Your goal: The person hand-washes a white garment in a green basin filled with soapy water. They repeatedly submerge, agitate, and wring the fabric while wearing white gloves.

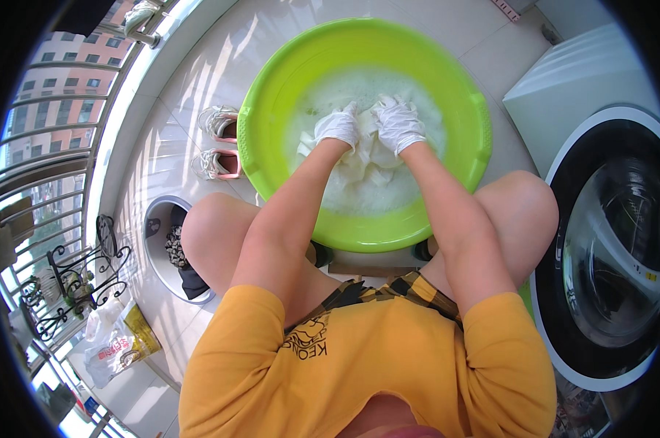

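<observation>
A large lime-green plastic basin point(373, 232) stands on the floor before me, with cloudy, foamy water point(357, 82) in it. White wet cloth point(362, 164) lies bunched in the water, partly under the foam. My left hand point(338, 127), in a thin white glove, grips the cloth left of the basin's middle. Just to the right, my right hand point(398, 125), gloved alike, is closed on another part of the same cloth. Wet fabric and foam partly hide the fingertips of both hands.
To the right, a front-loading washing machine has its round door point(614, 246) swung out. A pair of sneakers point(217, 164) touches the basin's left side. A grey tub point(160, 274) holding dark clothes sits by my left knee. Railings point(50, 128) run along the left.
</observation>
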Demonstrator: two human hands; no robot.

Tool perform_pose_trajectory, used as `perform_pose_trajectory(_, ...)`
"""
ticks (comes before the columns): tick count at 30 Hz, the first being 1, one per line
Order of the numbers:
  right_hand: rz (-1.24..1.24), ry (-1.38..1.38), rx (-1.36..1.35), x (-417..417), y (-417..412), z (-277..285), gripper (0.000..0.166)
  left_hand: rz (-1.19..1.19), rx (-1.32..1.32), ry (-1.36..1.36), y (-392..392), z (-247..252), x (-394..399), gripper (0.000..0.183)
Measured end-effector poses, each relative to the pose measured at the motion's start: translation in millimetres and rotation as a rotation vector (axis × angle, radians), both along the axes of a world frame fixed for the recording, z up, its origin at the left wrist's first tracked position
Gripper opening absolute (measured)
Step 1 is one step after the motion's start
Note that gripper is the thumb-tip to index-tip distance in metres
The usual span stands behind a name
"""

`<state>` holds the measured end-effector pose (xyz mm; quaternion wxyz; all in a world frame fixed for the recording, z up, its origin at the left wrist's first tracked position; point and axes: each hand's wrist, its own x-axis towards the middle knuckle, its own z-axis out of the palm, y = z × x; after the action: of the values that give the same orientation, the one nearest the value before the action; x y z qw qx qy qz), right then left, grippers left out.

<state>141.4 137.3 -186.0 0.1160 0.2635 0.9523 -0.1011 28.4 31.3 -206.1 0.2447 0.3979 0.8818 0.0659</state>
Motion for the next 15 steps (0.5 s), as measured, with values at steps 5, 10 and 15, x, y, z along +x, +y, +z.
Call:
perform_pose_trajectory(5, -0.234, 0.014, -0.103, 10, 3, -47, 0.041, 0.192, -0.134, -0.127, 12, -21, 1, 0.054)
perform_pose_trajectory(10, -0.320, -0.192, -0.258, -5, 12, -53, 0.044, 0.278, -0.266, -0.219, 28, -36, -9, 0.044)
perform_pose_trajectory(15, -0.404, -0.082, -0.521, -11, 28, -50, 0.044, 0.151, -0.300, -0.190, 25, -57, -21, 0.038)
